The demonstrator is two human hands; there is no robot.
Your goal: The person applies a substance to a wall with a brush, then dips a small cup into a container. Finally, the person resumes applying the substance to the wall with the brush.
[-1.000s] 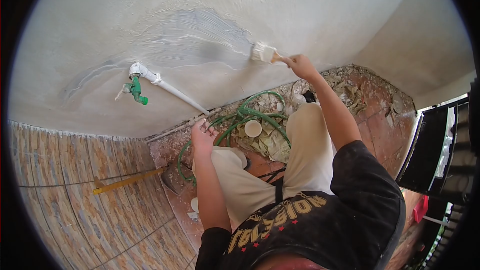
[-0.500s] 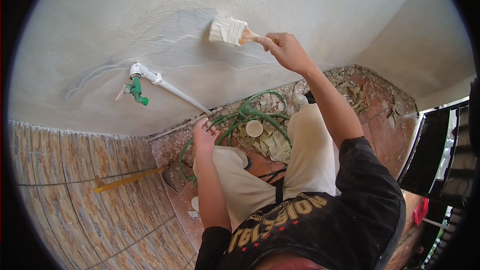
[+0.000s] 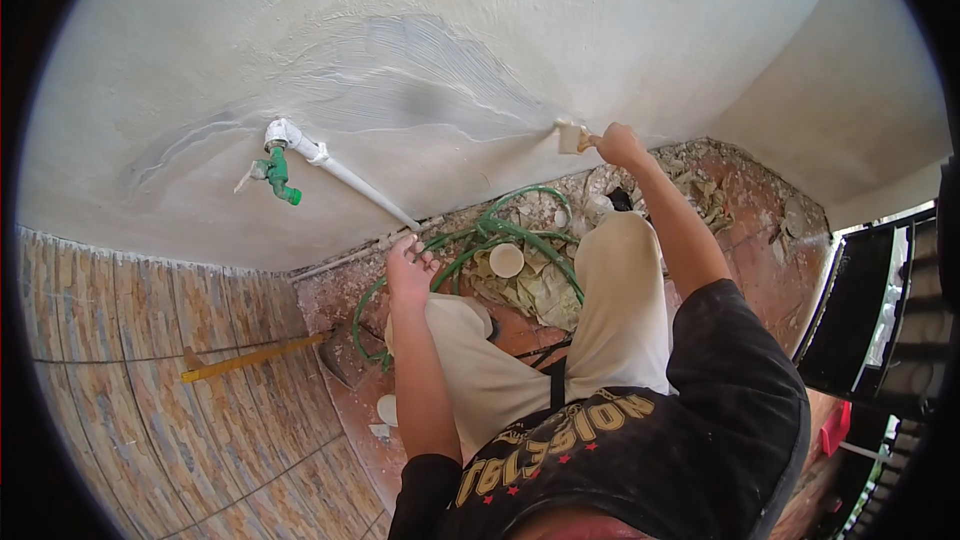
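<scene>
My right hand (image 3: 622,145) grips the wooden handle of a wide paintbrush (image 3: 571,137), whose pale-coated bristles are against the lower part of the wall (image 3: 640,30). To the left of the brush, a grey patch with wet-looking streaks (image 3: 400,80) spreads across the wall. My left hand (image 3: 411,268) rests near my knee, palm up, its fingers loosely bent and apart, with nothing in it. Just beyond it, a white pipe (image 3: 360,188) slants up the wall to a green tap (image 3: 276,175).
A green hose (image 3: 515,230) lies coiled on the debris-strewn floor, around a white cup (image 3: 507,259) and crumpled sheeting (image 3: 540,292). At the left, a yellow-handled tool (image 3: 250,357) leans by the stone-patterned tiles (image 3: 130,330). A black metal gate (image 3: 875,300) stands at the right.
My right hand has swept the brush down and to the right along the wall, from the upper grey patch to near the wall's base. My left hand has stayed in place.
</scene>
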